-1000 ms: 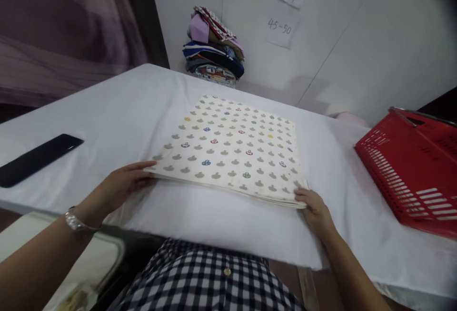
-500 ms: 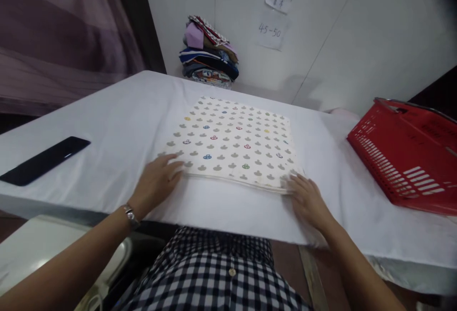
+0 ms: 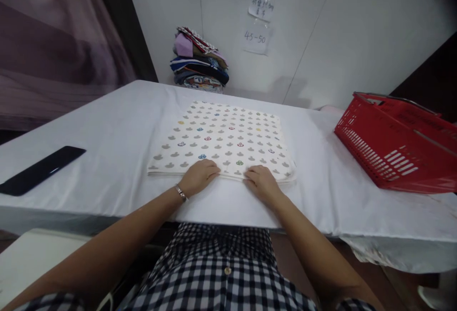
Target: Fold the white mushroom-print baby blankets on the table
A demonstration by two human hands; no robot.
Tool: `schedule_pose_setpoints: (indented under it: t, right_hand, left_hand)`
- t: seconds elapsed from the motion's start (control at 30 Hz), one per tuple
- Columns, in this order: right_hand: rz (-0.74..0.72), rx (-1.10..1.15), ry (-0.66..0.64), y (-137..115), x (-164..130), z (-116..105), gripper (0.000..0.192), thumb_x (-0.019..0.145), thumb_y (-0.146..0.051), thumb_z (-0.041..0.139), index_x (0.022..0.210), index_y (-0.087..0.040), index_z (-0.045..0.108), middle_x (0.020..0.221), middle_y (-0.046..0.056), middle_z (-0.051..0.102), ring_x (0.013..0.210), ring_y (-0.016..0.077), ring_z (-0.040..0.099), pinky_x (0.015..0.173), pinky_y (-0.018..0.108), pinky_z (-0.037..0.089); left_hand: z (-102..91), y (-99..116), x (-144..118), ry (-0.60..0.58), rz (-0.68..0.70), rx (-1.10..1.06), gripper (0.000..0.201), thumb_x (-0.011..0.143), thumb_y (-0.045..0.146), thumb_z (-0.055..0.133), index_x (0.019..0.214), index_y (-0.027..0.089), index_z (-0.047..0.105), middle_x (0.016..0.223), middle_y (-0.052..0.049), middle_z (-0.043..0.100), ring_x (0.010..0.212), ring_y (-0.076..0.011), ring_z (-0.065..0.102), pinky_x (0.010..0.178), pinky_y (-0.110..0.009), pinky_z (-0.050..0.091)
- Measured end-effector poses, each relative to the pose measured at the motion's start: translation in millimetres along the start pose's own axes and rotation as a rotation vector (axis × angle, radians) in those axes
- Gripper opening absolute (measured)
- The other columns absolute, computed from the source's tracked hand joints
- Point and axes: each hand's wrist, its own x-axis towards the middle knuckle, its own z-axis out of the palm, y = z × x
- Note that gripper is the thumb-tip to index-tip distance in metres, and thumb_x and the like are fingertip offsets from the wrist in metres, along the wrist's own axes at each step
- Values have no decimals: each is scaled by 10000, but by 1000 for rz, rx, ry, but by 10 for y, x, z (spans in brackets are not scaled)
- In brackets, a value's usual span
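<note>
Head view: folded patterned cloth (image 3: 224, 140) is laid flat mid-table (image 3: 107, 125). Its near edge is pressed by left hand (image 3: 199, 176) and right hand (image 3: 260, 181), side by side, fingers flat, nothing clamped. Bare tabletop is seen left; phone (image 3: 37, 170) far left, red basket (image 3: 396, 151) right, clothes pile (image 3: 198, 61) behind.

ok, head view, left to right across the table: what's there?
black phone → folded patterned cloth, with left hand then right hand on its near edge → red basket.
</note>
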Motion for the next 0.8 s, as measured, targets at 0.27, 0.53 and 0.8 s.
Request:
schedule_pose_setpoints:
  t: [0.27, 0.53, 0.8]
  right_hand:
    - [-14, -61, 129, -6, -59, 71, 221, 898, -211, 413, 979, -196, 619, 983, 85, 614, 894, 205, 502, 755, 339, 398]
    - [-26, -59, 74, -36, -77, 60, 219, 899, -243, 417, 946, -189, 624, 970, 81, 602, 870, 202, 486, 747, 333, 399]
    - [-8, -107, 46, -45, -65, 75, 215, 885, -190, 417, 975, -195, 613, 951, 82, 594, 869, 213, 485, 749, 347, 397]
  left_hand:
    - [-21, 79, 24, -4, 15, 98, 318, 905, 245, 311, 870, 148, 612, 874, -71, 597, 863, -172, 512, 785, -322, 408]
    - [-12, 76, -20, -31, 54, 119, 269, 893, 230, 346, 870, 163, 606, 874, -61, 597, 842, -173, 503, 752, -312, 411]
    - [-11, 63, -13, -16, 44, 42, 297, 899, 293, 343, 954, 185, 614, 918, -58, 594, 863, -176, 507, 760, -319, 407]
